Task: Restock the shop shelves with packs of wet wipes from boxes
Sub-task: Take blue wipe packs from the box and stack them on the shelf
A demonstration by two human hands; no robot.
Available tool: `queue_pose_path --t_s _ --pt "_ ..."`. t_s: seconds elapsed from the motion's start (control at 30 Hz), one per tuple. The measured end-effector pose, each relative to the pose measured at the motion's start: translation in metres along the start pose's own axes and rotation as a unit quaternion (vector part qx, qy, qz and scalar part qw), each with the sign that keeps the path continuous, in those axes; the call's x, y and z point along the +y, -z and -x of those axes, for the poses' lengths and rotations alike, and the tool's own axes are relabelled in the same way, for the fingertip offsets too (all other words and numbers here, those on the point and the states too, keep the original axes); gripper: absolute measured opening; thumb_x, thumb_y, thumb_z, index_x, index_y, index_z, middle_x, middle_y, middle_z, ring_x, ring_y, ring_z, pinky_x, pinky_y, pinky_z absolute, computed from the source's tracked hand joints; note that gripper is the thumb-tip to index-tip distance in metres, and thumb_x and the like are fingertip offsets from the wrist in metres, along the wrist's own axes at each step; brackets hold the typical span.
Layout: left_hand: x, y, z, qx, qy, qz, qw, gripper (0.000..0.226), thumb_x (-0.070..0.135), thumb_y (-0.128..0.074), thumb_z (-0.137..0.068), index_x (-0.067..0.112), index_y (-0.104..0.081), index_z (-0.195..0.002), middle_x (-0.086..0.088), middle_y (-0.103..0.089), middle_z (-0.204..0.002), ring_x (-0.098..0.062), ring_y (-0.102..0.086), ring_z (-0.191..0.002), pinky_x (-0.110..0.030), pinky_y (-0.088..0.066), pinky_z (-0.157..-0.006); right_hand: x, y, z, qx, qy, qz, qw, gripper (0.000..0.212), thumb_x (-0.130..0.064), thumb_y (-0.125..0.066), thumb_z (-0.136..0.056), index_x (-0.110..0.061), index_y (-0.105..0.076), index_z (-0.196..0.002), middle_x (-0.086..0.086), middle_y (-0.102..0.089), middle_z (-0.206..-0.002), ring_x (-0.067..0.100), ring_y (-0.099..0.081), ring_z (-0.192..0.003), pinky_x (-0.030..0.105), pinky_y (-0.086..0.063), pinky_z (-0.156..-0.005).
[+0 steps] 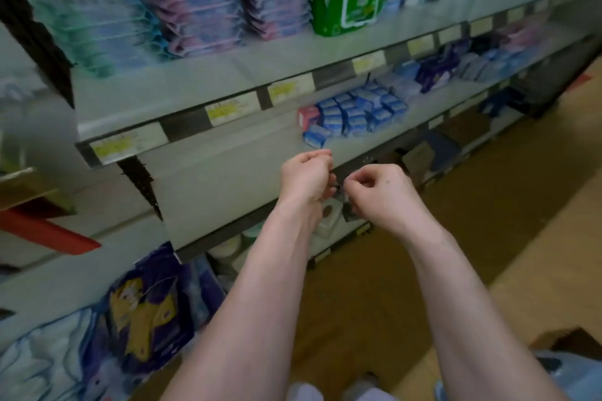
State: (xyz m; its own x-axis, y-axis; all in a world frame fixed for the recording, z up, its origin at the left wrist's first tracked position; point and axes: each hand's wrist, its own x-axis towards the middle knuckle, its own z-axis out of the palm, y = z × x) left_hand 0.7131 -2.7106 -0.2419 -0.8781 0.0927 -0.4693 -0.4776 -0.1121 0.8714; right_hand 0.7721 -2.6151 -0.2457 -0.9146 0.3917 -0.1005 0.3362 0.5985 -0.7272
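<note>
The packs of wet wipes [198, 13] are not in the hands. They lie flat in stacks on the upper shelf [195, 81], above the hands and to their left, so the left hand [306, 176] is the nearer one. Their long sides seem to run along the shelf, but the blur does not let me be sure. Both hands are at the front edge of the middle shelf [228, 179], close to each other. The fingers of the left hand and of the right hand [381, 192] are curled, and the 2 hands seem to pinch a small dark piece [338, 187] between them; what it is I cannot tell. A brown cardboard corner [560, 338], perhaps a box, shows low on the right, near the right arm. The middle shelf is pale and smooth, with small blue boxes [355, 114] further right and yellow price labels [231, 107] on the rail above. The floor [456, 238] is wood-coloured
</note>
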Motion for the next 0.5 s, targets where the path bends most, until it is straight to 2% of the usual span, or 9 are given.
queue_pose_path --t_s 0.13,0.37,0.5 --pt "-0.024 -0.025 0.014 -0.025 0.008 -0.041 0.999 0.021 0.004 -0.051 -0.089 0.020 -0.064 -0.084 -0.001 -0.057 -0.071 -0.011 -0.050 -0.056 -0.023 -0.044 -0.050 0.034 0.017 0.021 0.010 -0.034 -0.011 0.999 0.014 -0.028 -0.055 -0.092 -0.028 -0.068 -0.087 -0.005 -0.067 -0.079 0.016 -0.065 -0.079 0.033 -0.055 -0.070" --pt "-0.066 -0.089 0.046 -0.081 0.012 -0.104 0.991 0.020 0.004 -0.053 -0.090 0.016 -0.067 -0.097 -0.003 -0.060 -0.078 -0.014 -0.054 -0.066 -0.031 -0.052 -0.066 0.099 0.054 0.047 0.046 -0.100 -0.043 0.993 0.013 -0.029 -0.056 -0.093 -0.026 -0.069 -0.091 -0.005 -0.066 -0.086 0.015 -0.063 -0.081 0.035 -0.056 -0.071" --pt "-0.100 -0.138 0.070 -0.116 0.030 -0.140 0.983 0.021 0.004 -0.055 -0.089 0.021 -0.067 -0.087 -0.007 -0.066 -0.090 -0.019 -0.060 -0.077 -0.039 -0.056 -0.080 0.147 0.086 0.068 0.071 -0.145 -0.058 0.985 0.014 -0.030 -0.056 -0.093 -0.027 -0.069 -0.096 -0.003 -0.067 -0.087 0.015 -0.064 -0.082 0.031 -0.054 -0.069"
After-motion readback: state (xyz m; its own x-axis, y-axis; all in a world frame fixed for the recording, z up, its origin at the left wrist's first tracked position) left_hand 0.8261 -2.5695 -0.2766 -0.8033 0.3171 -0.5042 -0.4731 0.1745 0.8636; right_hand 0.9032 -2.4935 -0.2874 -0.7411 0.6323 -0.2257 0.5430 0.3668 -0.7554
